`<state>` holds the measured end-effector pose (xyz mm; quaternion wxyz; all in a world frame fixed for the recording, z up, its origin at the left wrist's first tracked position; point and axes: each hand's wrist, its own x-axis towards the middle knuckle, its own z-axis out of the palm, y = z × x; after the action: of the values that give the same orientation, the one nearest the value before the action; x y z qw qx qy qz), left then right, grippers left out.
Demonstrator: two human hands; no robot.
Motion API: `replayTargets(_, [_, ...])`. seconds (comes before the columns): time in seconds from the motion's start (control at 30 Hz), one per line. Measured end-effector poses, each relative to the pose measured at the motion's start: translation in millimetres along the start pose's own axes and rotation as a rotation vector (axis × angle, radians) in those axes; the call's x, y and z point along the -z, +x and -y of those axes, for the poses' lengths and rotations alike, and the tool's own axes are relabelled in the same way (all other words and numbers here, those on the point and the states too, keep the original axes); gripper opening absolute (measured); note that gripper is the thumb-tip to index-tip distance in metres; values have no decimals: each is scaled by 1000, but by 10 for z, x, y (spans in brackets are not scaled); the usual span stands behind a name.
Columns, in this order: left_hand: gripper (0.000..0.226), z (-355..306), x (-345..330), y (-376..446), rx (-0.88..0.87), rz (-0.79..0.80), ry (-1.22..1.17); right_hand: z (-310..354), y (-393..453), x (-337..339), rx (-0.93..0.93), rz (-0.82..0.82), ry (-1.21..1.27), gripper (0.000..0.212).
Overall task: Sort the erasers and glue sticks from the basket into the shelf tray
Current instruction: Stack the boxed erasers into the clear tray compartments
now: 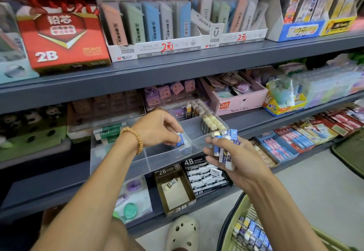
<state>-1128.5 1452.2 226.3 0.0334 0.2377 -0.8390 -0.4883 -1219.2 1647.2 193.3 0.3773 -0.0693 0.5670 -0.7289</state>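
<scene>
tray (pixel 157 162) sits on the middle shelf (pixel 256 117), basket (pixel 236 221) down on the floor right of it, erasers (pixel 251 231) inside i think

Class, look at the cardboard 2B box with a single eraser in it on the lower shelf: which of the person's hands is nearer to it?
Right. The right hand, gripping a bundle of erasers, hangs just above and right of the 2B box. The left hand is higher, over the clear tray.

- Red 2B lead box (pixel 63 40) on the top shelf, left;
- White display box of pastel cases (pixel 149 28) just beside it;
- Pink carton (pixel 236 101) on the middle shelf;
- Brown 2B carton (pixel 175 189) below, touching a black 4B carton (pixel 206 174);
- Cream clog (pixel 183 231) on the floor.
</scene>
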Motion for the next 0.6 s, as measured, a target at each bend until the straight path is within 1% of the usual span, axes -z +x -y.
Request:
replayTargets(0.03, [15,5,6,-9,1,3,0,-12,-2,5,2,-2,-20,19])
replayTargets(0.13, [13,1,25,-27,11,-1,1,-33,-30,-1,33,19,-48,46])
replayTargets(0.17, [13,1,35,-27,14,-12,2,-40,-37,1,38,27,-41,51])
replayTargets(0.2, [13,10,48,-22,17,-19,1,-45,-39,7,44,36,-29,50])
replayTargets(0.23, [13,22,54,-16,23,-17,1,-51,-38,15,47,44,-19,42])
replayTargets(0.3, [13,43,39,-9,31,16,6,-58,-24,27,50,47,-11,21])
replayTargets(0.33, [13,54,15,-5,26,33,18,-62,-15,31,53,44,-12,14])
replayTargets(0.4, [11,64,-35,12,8,35,44,-61,-2,26,59,37,-6,12])
replayTargets(0.47, [5,74,-63,37,8,21,48,-61,9,17,64,20,-3,13])
replayTargets(0.53, [6,100,-68,53,17,23,64,-75,21,15,67,19,3,17])
replayTargets(0.6, [6,123,-80,51,-2,54,155,-88,26,20,72,41,16,19])
